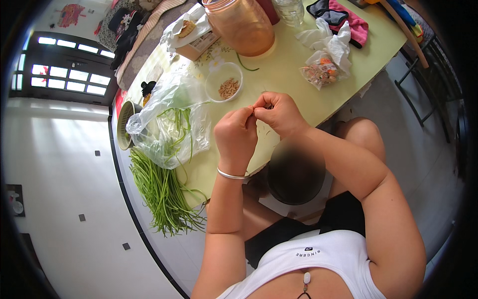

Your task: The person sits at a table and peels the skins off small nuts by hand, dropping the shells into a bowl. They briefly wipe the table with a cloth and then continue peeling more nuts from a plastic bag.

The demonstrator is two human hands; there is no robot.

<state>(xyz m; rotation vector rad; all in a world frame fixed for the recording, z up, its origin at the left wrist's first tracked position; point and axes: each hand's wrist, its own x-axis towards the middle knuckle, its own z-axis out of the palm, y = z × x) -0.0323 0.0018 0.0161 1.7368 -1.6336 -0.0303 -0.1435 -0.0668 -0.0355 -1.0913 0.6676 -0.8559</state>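
Over the near edge of the yellow-green table (284, 65), my left hand (235, 132) and my right hand (283, 114) meet at the fingertips. Both are closed in a pinch. A small dark bit shows between the right fingers, too small to name; whatever the left fingers pinch is hidden. Just beyond the hands stands a round, clear plastic bowl (214, 74) with small tan kernels (229, 88) in it. Tiny dark bits lie on the table near the fingertips. Below the hands, between my knees, is a dark round shape (296, 174), blurred on top.
Left of my arm, long thin green stems (164, 194) hang over the table edge beside a clear plastic bag (172, 134) and a strainer basket (127, 124). Farther back stand a large amber jar (244, 30) and a glass jar (290, 12). A snack packet (321, 72) lies right.
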